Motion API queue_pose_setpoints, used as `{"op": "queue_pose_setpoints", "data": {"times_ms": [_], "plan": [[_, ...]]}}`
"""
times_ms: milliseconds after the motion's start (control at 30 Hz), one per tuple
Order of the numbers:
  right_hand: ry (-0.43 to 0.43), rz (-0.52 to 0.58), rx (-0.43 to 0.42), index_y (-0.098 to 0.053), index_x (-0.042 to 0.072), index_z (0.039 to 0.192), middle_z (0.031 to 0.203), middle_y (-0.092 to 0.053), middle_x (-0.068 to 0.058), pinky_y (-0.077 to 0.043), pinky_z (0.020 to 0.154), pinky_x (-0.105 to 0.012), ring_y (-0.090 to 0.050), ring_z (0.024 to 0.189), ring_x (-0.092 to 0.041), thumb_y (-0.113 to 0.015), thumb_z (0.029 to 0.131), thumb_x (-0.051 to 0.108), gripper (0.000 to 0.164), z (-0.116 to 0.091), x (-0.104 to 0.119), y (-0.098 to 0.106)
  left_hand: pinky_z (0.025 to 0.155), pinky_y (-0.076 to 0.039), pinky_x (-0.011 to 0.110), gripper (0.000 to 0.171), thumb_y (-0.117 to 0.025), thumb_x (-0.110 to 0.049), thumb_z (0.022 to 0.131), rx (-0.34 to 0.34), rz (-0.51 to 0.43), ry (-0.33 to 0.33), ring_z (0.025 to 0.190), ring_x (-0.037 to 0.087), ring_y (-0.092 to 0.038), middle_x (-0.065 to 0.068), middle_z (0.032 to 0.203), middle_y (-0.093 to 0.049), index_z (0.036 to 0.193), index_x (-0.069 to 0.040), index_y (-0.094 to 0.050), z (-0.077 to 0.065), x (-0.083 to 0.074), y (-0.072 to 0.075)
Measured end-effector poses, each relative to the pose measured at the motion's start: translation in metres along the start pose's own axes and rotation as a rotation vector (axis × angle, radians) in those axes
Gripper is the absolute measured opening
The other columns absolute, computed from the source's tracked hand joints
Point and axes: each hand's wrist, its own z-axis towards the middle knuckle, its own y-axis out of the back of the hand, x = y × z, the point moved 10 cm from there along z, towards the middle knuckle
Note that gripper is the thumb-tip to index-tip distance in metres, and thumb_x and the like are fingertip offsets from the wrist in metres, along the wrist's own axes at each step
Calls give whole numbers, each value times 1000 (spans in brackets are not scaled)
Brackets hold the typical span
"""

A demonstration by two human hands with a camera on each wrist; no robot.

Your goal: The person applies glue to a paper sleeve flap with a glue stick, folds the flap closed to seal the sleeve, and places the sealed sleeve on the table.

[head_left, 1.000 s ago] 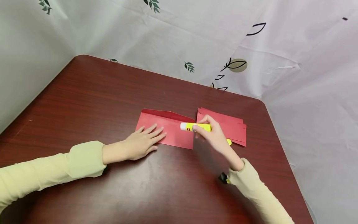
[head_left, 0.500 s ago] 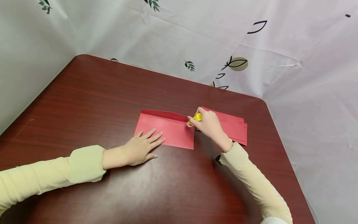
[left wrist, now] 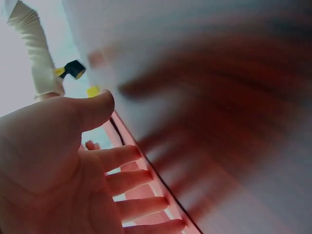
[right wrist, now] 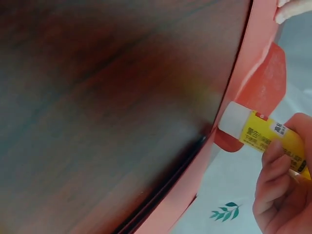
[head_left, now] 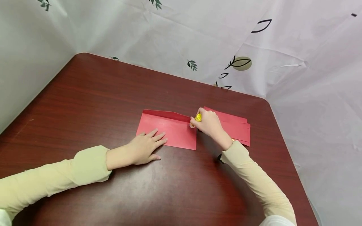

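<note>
A red envelope lies on the table with its flap folded open on the far side. My left hand rests on the envelope's near left part, fingers straight and spread. In my right hand is a yellow glue stick, gripped between thumb and fingers. Its white end meets the envelope's right end, near the flap fold, as the right wrist view shows. The glue stick's tip itself is hidden against the paper.
More red envelopes lie in a loose stack on the right, partly behind my right hand. A small yellow round piece shows by my right wrist. Patterned white cloth hangs behind the brown table.
My right hand has lowered and tilted the glue stick from level above the envelope, white end now down on its right end. My left hand stays on the envelope.
</note>
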Motion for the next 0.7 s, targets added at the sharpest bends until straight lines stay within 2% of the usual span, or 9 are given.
{"op": "queue_pose_setpoints", "data": {"times_ms": [233,433,700], "plan": [[71,35,-79,-51,9,76,52,-52,-3,-39,43,-23,-49,43,-14,-61,86,27,23,0,6,-1,110,-25,66,75,-60,-50,90,91,-140,-43,147,36,-19,11,157,-30,146,-4,-39,4,1,-5],[110,33,-121,-49,9,70,50,-50,-4,-37,42,-23,-47,43,-15,-58,85,26,24,2,8,-1,111,-24,65,84,-62,-56,85,145,-175,-30,147,36,-18,11,158,-28,147,-4,-37,6,0,-6],[106,77,-118,-48,9,70,51,-50,-4,-38,42,-23,-47,42,-15,-59,85,23,23,9,13,-3,106,-29,67,85,-67,-57,81,140,-175,-28,145,39,-26,15,154,-34,144,-7,-42,11,-1,0]]}}
